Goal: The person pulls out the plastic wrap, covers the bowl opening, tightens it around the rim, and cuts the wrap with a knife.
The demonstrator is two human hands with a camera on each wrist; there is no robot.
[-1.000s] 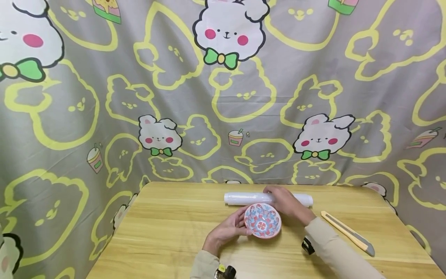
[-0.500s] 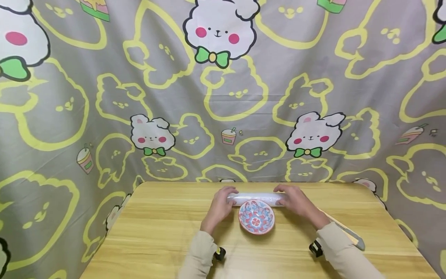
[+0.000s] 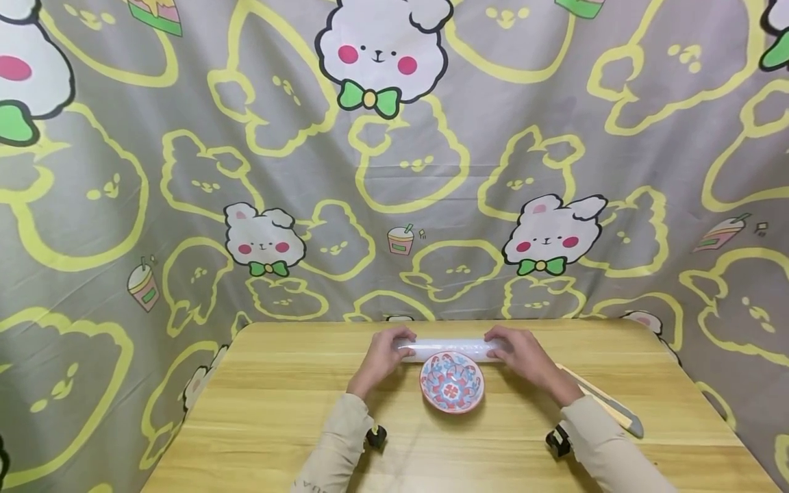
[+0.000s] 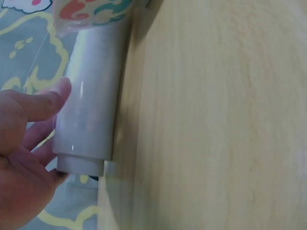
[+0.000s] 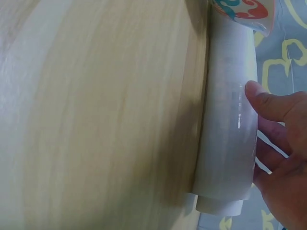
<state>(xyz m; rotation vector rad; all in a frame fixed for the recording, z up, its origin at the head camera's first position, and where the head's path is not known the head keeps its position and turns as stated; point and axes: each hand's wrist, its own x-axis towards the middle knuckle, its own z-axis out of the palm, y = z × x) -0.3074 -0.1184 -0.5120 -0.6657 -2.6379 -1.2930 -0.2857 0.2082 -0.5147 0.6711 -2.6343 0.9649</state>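
A roll of clear plastic wrap (image 3: 453,347) lies crosswise near the table's back edge. My left hand (image 3: 382,357) grips it near its left end, thumb on the near side and fingers behind. Near the other end my right hand (image 3: 524,357) holds it the same way. In the left wrist view the thumb touches the shiny film of the roll (image 4: 91,105), and the right wrist view shows the other thumb on the roll (image 5: 228,124). Right in front of the roll sits a small bowl (image 3: 452,387) with a red and blue pattern, upright, between my forearms.
A yellow and grey utility knife (image 3: 607,404) lies on the wooden table (image 3: 277,411), partly behind my right forearm. A grey curtain (image 3: 345,164) with cartoon rabbits hangs behind the table and at its sides.
My left hand has let go of the bowl and moved up to the left part of the roll. My right hand has slid outward toward the roll's right end.
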